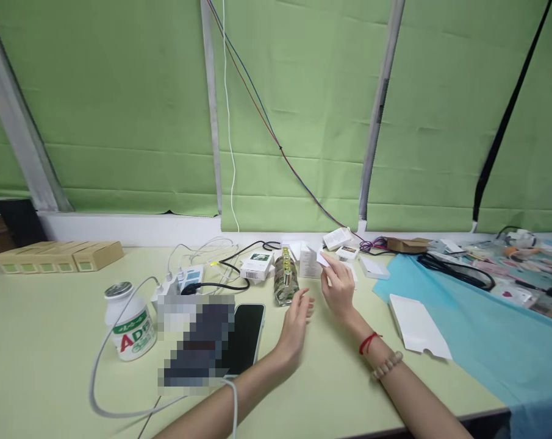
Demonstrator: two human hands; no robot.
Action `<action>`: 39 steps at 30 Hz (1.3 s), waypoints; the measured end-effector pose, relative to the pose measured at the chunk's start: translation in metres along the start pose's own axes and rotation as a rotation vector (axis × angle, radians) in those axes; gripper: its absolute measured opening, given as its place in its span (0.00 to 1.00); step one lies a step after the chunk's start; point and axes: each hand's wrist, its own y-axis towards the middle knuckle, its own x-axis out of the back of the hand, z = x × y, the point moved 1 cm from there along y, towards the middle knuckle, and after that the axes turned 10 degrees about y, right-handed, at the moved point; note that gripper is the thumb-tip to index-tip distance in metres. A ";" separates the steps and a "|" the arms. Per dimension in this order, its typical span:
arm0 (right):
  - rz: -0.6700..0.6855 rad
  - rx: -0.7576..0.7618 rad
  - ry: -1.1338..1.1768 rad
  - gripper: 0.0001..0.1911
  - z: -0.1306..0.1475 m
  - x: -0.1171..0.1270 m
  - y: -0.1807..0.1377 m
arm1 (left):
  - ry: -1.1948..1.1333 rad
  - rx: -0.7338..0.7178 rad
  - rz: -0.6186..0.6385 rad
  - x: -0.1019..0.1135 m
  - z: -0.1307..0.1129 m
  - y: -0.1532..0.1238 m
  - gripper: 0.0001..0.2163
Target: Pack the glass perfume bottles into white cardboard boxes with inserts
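Right hand (338, 288) pinches card (322, 258); left hand (296, 318) open

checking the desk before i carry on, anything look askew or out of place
Mildly. A flattened white carton lies askew across the edge of the blue cloth, and a small white box sits tilted at the back. Nothing looks spilled or broken.
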 end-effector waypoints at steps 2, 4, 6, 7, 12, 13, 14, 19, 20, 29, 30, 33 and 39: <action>-0.107 0.127 0.089 0.16 0.015 0.004 0.005 | -0.124 -0.036 -0.007 0.004 -0.010 0.002 0.35; -0.138 0.213 0.223 0.17 0.029 0.006 0.008 | -0.291 -0.037 0.036 0.009 -0.020 0.005 0.40; -0.094 0.307 0.354 0.15 0.044 0.006 0.007 | -0.480 0.021 0.104 0.015 -0.029 0.008 0.41; -0.064 0.356 0.406 0.13 0.050 0.005 0.006 | -0.557 0.059 0.136 0.018 -0.032 0.010 0.40; 0.065 0.377 0.539 0.08 0.065 0.005 -0.004 | -0.605 -0.007 0.010 0.034 -0.038 0.018 0.41; 0.095 0.350 0.558 0.08 0.065 0.006 -0.005 | -0.580 -0.055 -0.050 0.035 -0.039 0.019 0.40; 0.121 0.322 0.577 0.07 0.065 0.006 -0.006 | -0.560 -0.090 -0.101 0.036 -0.039 0.020 0.38; 0.128 0.242 0.634 0.06 0.059 0.006 -0.010 | -0.571 -0.088 -0.152 0.032 -0.036 0.019 0.30; 0.108 0.238 0.627 0.08 0.057 0.004 -0.010 | -0.576 -0.085 -0.124 0.031 -0.036 0.019 0.31; -0.007 0.140 0.611 0.16 0.049 -0.004 -0.011 | -0.642 -0.021 -0.118 0.032 -0.039 0.020 0.33; 0.012 0.141 0.610 0.15 0.049 -0.003 -0.010 | -0.642 -0.013 -0.122 0.033 -0.039 0.020 0.33; 0.053 0.143 0.600 0.13 0.049 0.002 -0.007 | -0.633 0.002 -0.107 0.035 -0.038 0.021 0.33; 0.047 0.224 0.455 0.19 0.049 0.006 -0.003 | -0.683 0.086 -0.127 0.033 -0.035 0.021 0.26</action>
